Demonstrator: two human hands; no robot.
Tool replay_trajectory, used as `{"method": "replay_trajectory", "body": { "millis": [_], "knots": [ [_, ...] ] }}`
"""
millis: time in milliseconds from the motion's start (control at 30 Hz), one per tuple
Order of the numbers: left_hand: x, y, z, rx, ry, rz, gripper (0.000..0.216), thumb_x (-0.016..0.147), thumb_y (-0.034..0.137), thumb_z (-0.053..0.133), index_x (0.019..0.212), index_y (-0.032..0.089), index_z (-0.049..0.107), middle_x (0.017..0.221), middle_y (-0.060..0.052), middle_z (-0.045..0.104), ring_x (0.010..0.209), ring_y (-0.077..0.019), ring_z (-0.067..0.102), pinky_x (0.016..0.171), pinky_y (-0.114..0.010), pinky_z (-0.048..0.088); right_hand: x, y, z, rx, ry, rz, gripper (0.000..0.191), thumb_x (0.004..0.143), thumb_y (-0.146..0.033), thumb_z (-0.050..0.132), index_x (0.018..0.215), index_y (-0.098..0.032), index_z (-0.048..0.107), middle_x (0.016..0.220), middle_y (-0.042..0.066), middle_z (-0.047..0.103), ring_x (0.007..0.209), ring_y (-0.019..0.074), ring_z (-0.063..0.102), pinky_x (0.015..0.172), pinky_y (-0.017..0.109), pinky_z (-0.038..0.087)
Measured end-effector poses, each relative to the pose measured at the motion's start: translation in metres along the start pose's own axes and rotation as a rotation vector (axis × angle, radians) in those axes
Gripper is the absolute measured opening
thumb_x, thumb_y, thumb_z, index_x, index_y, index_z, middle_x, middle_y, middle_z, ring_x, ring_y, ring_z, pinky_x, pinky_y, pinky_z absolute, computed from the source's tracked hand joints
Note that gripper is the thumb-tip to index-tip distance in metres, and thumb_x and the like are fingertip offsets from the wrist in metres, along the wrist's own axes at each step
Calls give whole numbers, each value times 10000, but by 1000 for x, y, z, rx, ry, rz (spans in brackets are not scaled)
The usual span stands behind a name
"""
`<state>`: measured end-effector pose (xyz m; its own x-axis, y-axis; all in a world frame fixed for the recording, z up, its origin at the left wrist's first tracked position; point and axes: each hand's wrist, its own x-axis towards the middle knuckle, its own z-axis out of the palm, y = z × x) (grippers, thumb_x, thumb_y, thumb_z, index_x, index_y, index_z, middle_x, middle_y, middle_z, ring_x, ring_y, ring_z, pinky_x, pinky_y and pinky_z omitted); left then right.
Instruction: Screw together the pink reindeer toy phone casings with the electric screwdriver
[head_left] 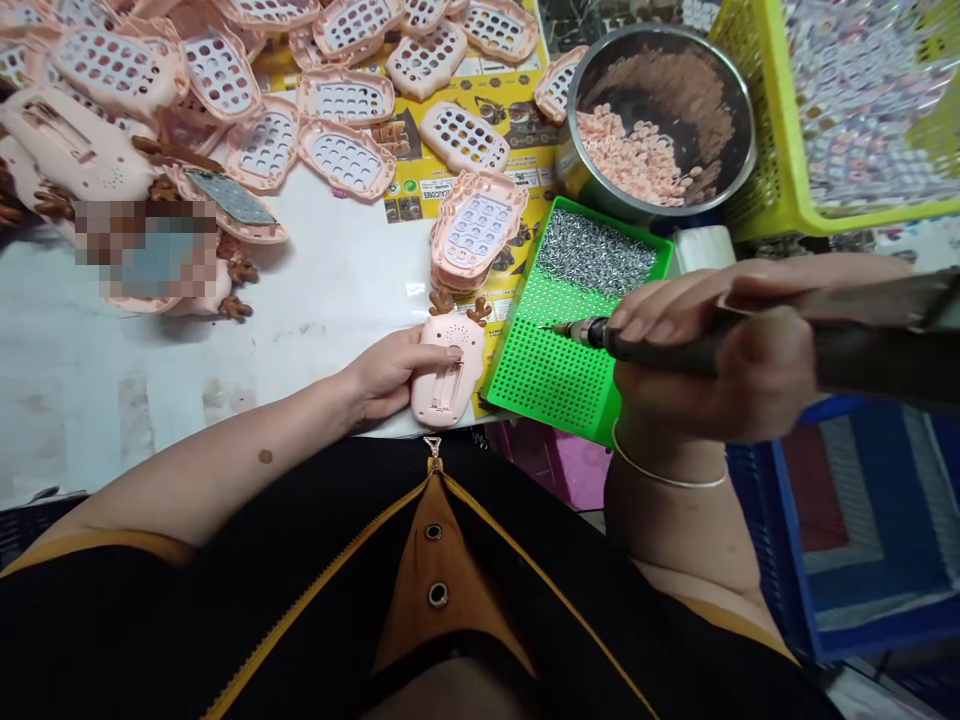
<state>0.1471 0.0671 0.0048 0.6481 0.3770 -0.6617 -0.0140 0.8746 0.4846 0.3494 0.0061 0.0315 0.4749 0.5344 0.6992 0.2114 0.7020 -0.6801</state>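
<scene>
My left hand (pixel 394 370) is closed around a pink toy phone (pixel 444 385) with brown antlers, its back with the long battery recess facing up and my thumb lying across it. In my right hand (pixel 697 370) is a dark power screwdriver (pixel 664 348), fingers wrapped round its body. Its bit points left over the green perforated tray (pixel 559 375), whose far end holds a heap of small silver screws (pixel 596 250). I cannot tell whether a screw sits on the bit. Just beyond the held toy lies a stack of pink phone shells with white keypads (pixel 480 232).
Many pink shells (pixel 345 160) lie across the far table, with assembled antlered toys (pixel 75 145) at the left. A steel bowl (pixel 720 120) of small pink pieces stands behind the tray. A yellow basket (pixel 806 215) is at far right, a blue crate (pixel 817 640) below.
</scene>
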Motion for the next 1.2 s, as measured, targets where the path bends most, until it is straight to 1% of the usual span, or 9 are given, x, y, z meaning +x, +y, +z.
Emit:
{"method": "replay_trajectory", "body": {
  "millis": [133,233,333,433,600,800,967,1067,1200],
  "knots": [
    [1,-2,1,14,16,10,257,731,32,706,971,122,695,837,-77,769,740,-191,704,805,-365,563,-4,-30,22,20,-74,107,152,856,-449,717,921,-313,703,533,-80,480,408,127,486,410,313,507],
    [0,-3,1,19,21,17,255,718,41,729,958,122,699,837,-69,766,741,-190,700,814,-368,558,-9,-38,37,80,-96,124,164,845,-416,737,966,-305,734,534,-66,503,420,142,503,413,330,526],
    [0,-2,0,16,3,22,267,707,48,743,962,118,706,860,-71,766,768,-192,701,857,-380,551,-13,-33,44,95,-114,143,140,855,-407,723,970,-327,721,537,-67,508,433,152,532,430,334,539],
    [0,-2,1,28,-33,17,261,704,58,746,958,107,711,865,-80,761,781,-190,697,866,-371,540,-16,-20,45,78,-121,109,131,869,-440,703,960,-347,689,542,-78,494,400,137,502,390,305,499],
    [0,-4,1,57,-29,35,252,704,79,758,950,106,708,855,-67,745,761,-171,674,815,-327,523,-22,-1,42,161,-327,135,115,858,-365,729,962,-344,683,579,-78,573,412,129,526,376,280,477],
    [0,-5,-1,74,-45,24,263,703,77,759,956,110,694,838,-61,732,775,-175,669,788,-318,513,-23,1,41,258,-386,166,132,824,-310,757,942,-315,699,573,-74,623,394,122,541,394,280,492],
    [-1,-3,-1,83,-49,17,275,708,73,754,973,119,698,829,-47,735,752,-163,664,755,-301,509,-23,-6,44,282,-356,132,151,788,-282,746,926,-320,701,525,-89,560,353,120,481,338,289,449],
    [-1,-2,0,96,-24,-4,272,707,60,741,972,110,701,854,-65,748,749,-168,675,758,-308,521,-15,-17,40,236,-343,122,111,817,-304,737,921,-286,701,536,-76,559,375,118,503,346,283,455],
    [0,-2,0,95,28,-16,276,706,52,735,976,103,704,913,-104,766,779,-198,703,785,-346,551,3,-19,22,105,-170,12,124,853,-387,733,828,-278,680,500,-75,475,361,117,468,343,288,449]
  ]
}}
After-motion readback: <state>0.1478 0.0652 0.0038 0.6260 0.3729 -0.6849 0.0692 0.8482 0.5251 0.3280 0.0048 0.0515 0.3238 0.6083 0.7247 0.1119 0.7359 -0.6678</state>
